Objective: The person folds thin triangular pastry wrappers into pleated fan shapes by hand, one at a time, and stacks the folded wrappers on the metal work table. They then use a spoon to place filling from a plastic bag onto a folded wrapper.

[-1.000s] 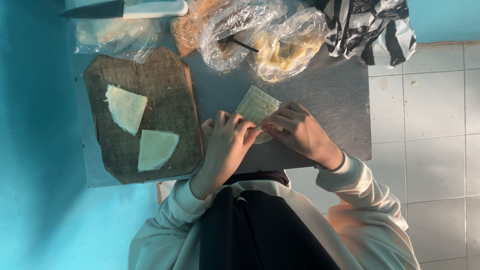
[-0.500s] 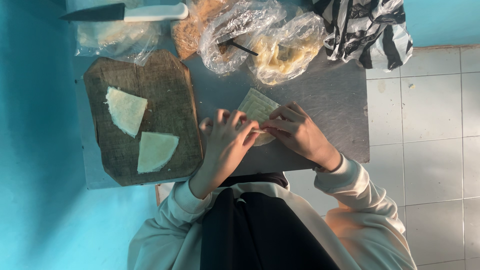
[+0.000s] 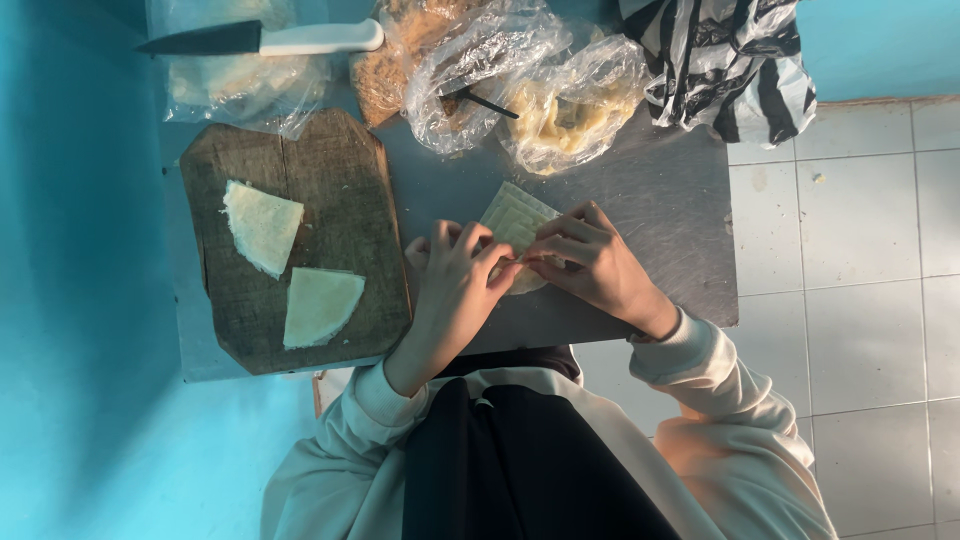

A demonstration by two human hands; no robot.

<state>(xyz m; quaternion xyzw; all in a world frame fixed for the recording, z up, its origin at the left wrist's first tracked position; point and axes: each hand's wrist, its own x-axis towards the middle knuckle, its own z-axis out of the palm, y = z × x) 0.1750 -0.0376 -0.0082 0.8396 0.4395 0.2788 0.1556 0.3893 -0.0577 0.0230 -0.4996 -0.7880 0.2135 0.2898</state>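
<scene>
Seen from above: a grey metal table (image 3: 640, 200) with a worn brown wooden cutting board (image 3: 340, 190) at about nine o'clock from the hands. At the table's centre, a pale cream wedge of thin pastry sheet with a faint grid pattern (image 3: 512, 215), lying flat on the metal and partly covered. Left hand (image 3: 455, 280) pressed on the near edge of this wedge, fingers bent and close together, pinching the dough. Right hand (image 3: 590, 265) touching it from three o'clock, fingertips meeting those of the left hand over the folded edge; both hands narrow and busy with the sheet, not wrapped around anything else. On the board, two more wedges waiting untouched: one rough-edged whitish wedge (image 3: 262, 225) at the far side, one smoother pale yellow wedge (image 3: 320, 305) at six o'clock of it. At twelve o'clock, beyond the board, a long knife with dark blade and white handle (image 3: 270, 38), and several clear crumpled plastic bags with yellowish and brownish filling (image 3: 520, 80); at two o'clock a black-and-white striped bag (image 3: 720, 60). Judged from this: one piece in folding, no finished piece visible anywhere, two pieces left, so probably early in the work.
</scene>
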